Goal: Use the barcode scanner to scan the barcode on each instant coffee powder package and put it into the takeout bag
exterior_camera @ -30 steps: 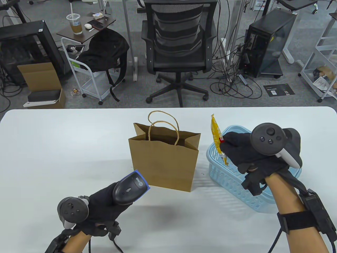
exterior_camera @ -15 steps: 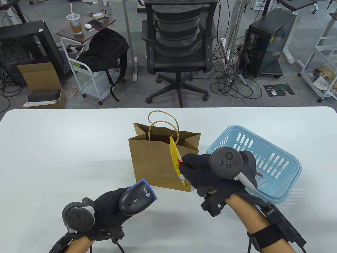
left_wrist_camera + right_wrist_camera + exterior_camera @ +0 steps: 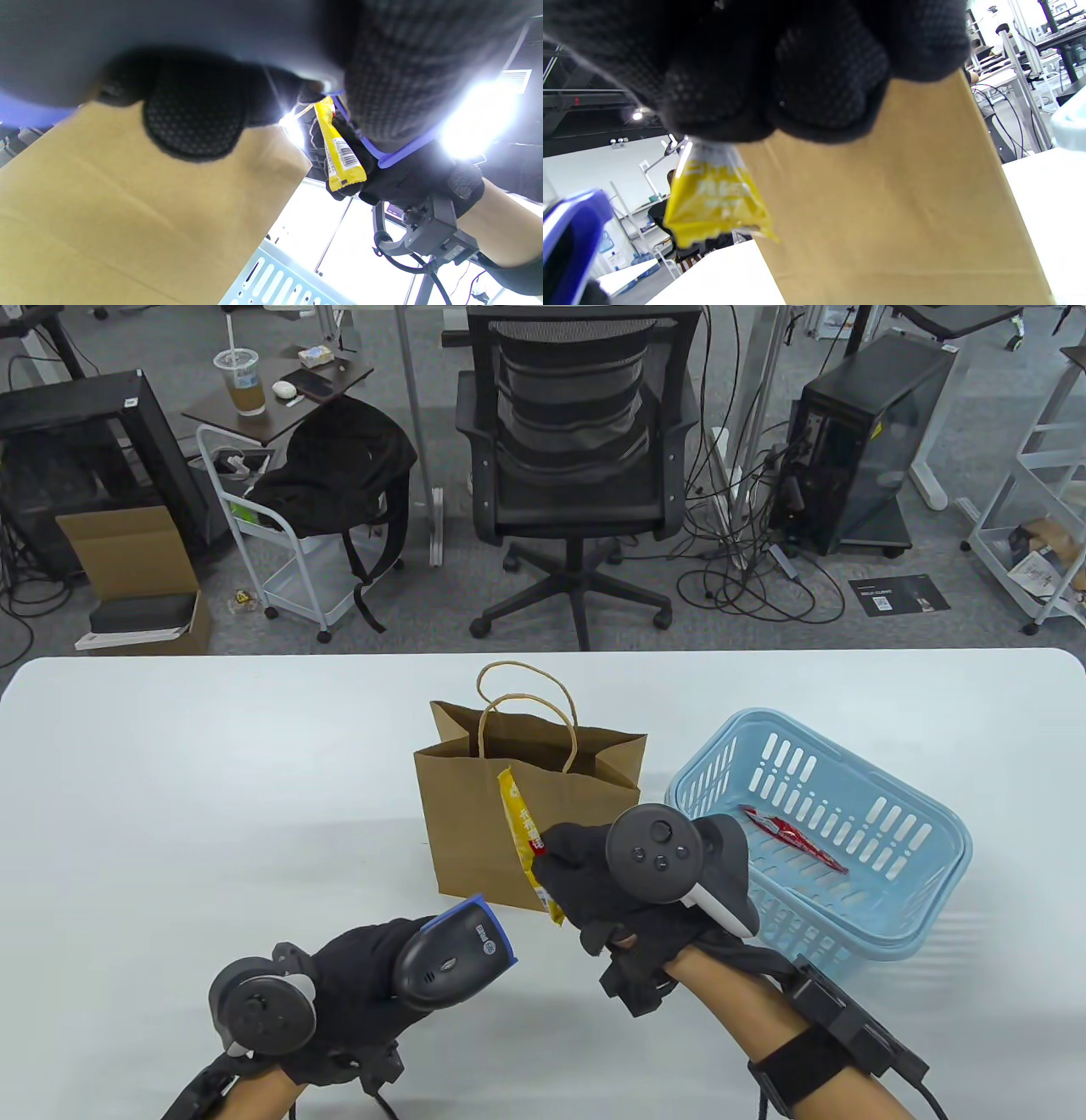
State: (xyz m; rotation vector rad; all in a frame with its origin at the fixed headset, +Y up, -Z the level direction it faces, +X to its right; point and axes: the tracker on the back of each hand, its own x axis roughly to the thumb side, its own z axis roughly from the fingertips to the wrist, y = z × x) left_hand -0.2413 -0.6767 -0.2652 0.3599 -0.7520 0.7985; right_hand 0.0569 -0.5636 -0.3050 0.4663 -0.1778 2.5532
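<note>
left fingers [image 3: 365,959]: grasp scanner [image 3: 450,954]
right fingers [image 3: 577,857]: pinch sachet [image 3: 526,840] (barcode faces scanner)
tip: hold sachet steady, aim at barcode

A black office chair [image 3: 577,458] stands beyond the white table [image 3: 212,780].

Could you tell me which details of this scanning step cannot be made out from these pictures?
- Inside of the takeout bag: table view, hidden by its front wall.
- Scanner window of the barcode scanner: table view, faces away; blurred close-up in both wrist views.
- Left hand trigger finger: hidden under the scanner.
- Print on the yellow coffee packet: too small; its barcode shows, digits unreadable.
- Red packet in the blue basket: label too small.
</note>
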